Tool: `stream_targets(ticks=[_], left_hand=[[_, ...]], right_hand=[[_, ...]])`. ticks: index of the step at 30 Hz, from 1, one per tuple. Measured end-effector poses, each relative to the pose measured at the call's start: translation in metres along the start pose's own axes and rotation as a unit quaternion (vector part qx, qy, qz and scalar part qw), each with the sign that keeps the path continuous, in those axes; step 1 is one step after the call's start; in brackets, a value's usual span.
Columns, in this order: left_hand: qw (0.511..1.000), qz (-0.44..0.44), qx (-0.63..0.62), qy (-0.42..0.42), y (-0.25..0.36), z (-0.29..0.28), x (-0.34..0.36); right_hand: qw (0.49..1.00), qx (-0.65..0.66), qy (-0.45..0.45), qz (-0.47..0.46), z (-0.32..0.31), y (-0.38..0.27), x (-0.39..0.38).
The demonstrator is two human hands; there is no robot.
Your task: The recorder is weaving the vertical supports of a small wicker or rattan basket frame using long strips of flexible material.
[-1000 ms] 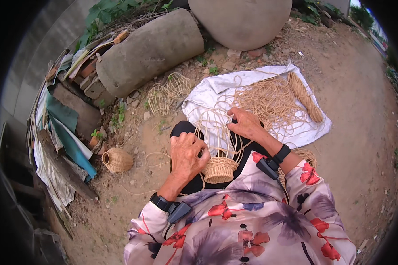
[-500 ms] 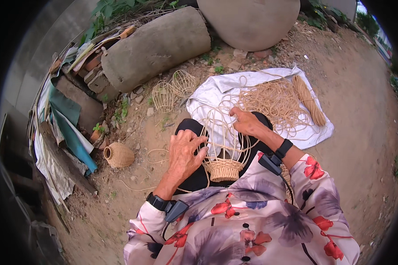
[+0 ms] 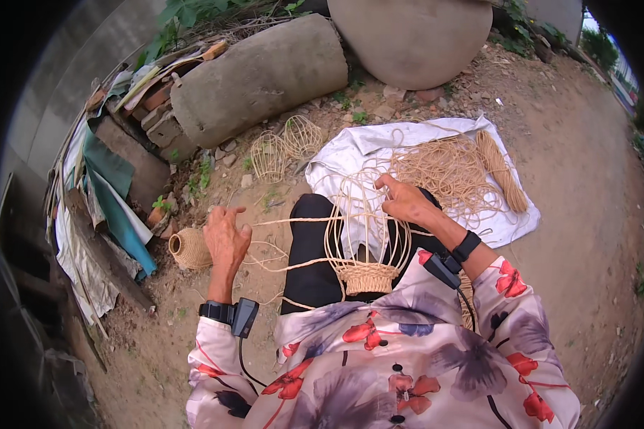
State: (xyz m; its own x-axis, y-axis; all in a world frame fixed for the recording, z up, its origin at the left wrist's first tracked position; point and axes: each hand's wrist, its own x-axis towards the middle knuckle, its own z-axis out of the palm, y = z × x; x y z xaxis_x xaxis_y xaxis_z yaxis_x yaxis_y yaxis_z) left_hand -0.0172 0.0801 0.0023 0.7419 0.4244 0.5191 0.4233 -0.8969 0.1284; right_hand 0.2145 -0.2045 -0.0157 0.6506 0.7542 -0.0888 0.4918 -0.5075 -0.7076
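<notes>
The half-woven tan basket of twisted fibre cord and thin, pale stakes lies between the thighs of the black trousers. Its braided band sits nearest the lap. The long axis runs away from the body, the bare stakes bowing outward, then gathering toward the far end; how far it tilts is hard to judge from above.

The right hand is the nearer one, beside the far right of the stakes, its index finger reaching toward them and the other fingers curled under. Whether it pinches a stake cannot be told.

The left hand is well apart, out beyond the left thigh, so the basket lies to its right. Its fingers are loosely bent, with a gap between index finger and thumb. A tan strand of twisted cord stretches almost level from just beside that hand across the left thigh to the stakes; whether the fingers hold its end is hidden. A slacker loop droops below.

A small, round, tightly woven tan pot rests on the brown earth ground, partly behind the left hand. Beyond the knees, a crumpled white sheet bears a loose tan cord tangle and a thick, twisted skein. Two pale, open stake frames lie left of it, near a grey concrete cylinder.
</notes>
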Motion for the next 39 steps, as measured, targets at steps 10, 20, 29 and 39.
stream_targets(ticks=[10,20,29,39], left_hand=[[0.954,0.162,-0.233,-0.097,0.121,0.017,-0.006],[0.953,-0.278,0.077,-0.092,-0.123,-0.005,-0.031],[0.929,0.150,-0.334,-0.063,0.104,0.018,-0.005],[0.989,-0.129,-0.001,-0.074,-0.106,0.015,-0.035]], right_hand=[[0.999,0.032,-0.018,0.022,0.003,-0.005,-0.002],[0.981,0.180,-0.069,0.036,-0.006,0.011,0.001],[0.981,0.180,-0.050,0.056,0.003,-0.002,0.003],[0.981,0.186,-0.044,0.045,-0.002,0.005,0.001]])
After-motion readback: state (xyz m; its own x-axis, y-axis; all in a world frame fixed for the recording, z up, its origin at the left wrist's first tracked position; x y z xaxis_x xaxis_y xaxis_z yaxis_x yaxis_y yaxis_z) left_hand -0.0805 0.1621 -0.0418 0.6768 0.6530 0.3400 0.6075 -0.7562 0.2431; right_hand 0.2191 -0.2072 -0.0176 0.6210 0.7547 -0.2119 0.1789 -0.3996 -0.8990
